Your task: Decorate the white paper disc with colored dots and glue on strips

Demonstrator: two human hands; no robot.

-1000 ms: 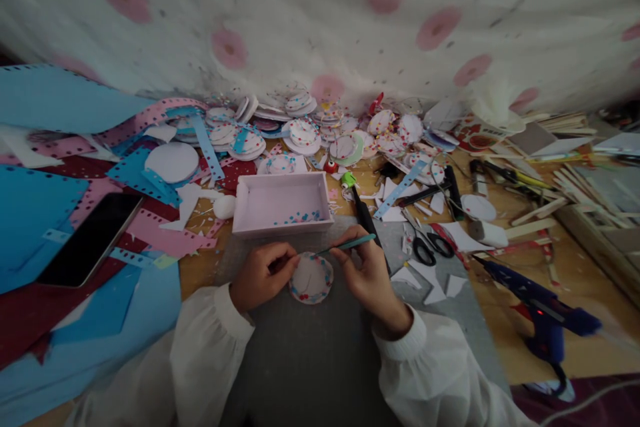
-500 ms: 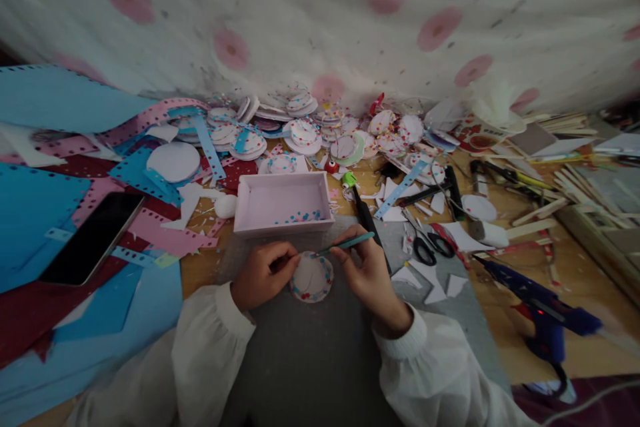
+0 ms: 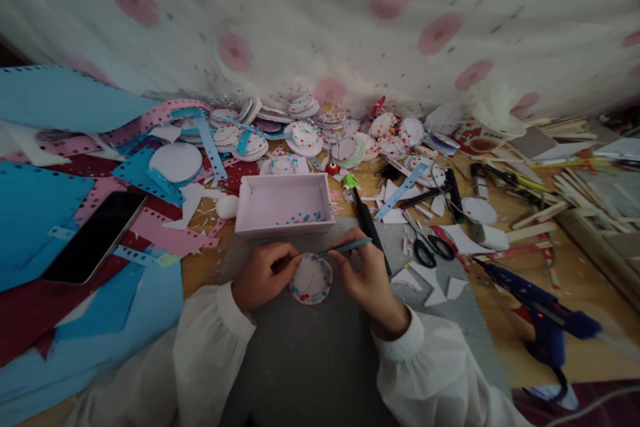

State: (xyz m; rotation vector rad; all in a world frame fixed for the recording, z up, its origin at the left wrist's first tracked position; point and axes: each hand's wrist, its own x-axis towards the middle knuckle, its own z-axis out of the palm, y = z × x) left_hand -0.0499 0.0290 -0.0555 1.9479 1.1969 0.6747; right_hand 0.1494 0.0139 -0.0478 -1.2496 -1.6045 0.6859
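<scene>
On the grey cutting mat lies a small white paper disc ringed with red and blue dots. My left hand pinches at the disc's upper left edge; whether it grips the rim or a fine thread there is hidden. Between the thumb and fingers of my right hand is a pair of teal tweezers, its tip reaching the disc's upper right edge. Just beyond both hands stands a pale pink open box with tiny blue and pink paper dots inside.
Scissors and white scraps lie right of my hand, with a blue glue gun farther right. A phone rests on coloured paper at left. Stacked dotted discs line the back. A black-handled tool lies beside the box.
The tweezers and my right hand have shifted very slightly left and down. My left hand and the disc stay nearly in place; the whole view has moved a little.
</scene>
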